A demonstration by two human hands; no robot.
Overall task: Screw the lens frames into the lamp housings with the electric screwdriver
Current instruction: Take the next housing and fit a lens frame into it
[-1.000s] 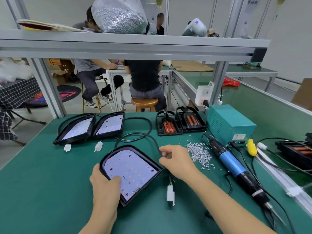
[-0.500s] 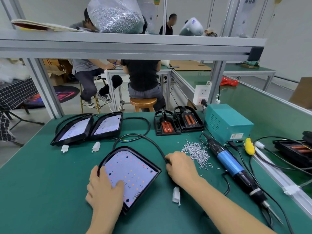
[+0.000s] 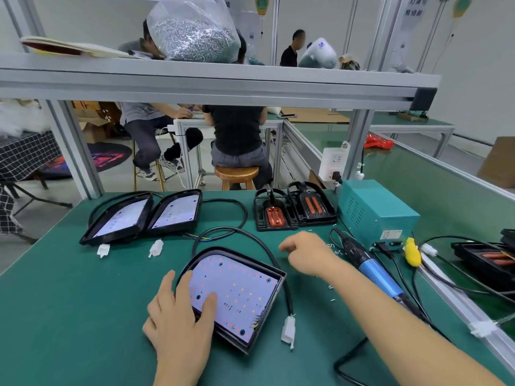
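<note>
Right hand (image 3: 305, 256) has left the cable and moved up-right over the loose screws (image 3: 334, 247), fingers curled, contents not discernible; left hand (image 3: 178, 316) still presses flat on the lamp housing (image 3: 237, 291) at lower centre of the bench (image 3: 55, 316); screw pickup likely next.

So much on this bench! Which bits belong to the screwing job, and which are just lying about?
For the job:
lamp housing under the left hand
electric screwdriver
loose screws by the right hand
lens frames

Lying about:
teal power box
bag of screws on the shelf
yellow object
</note>
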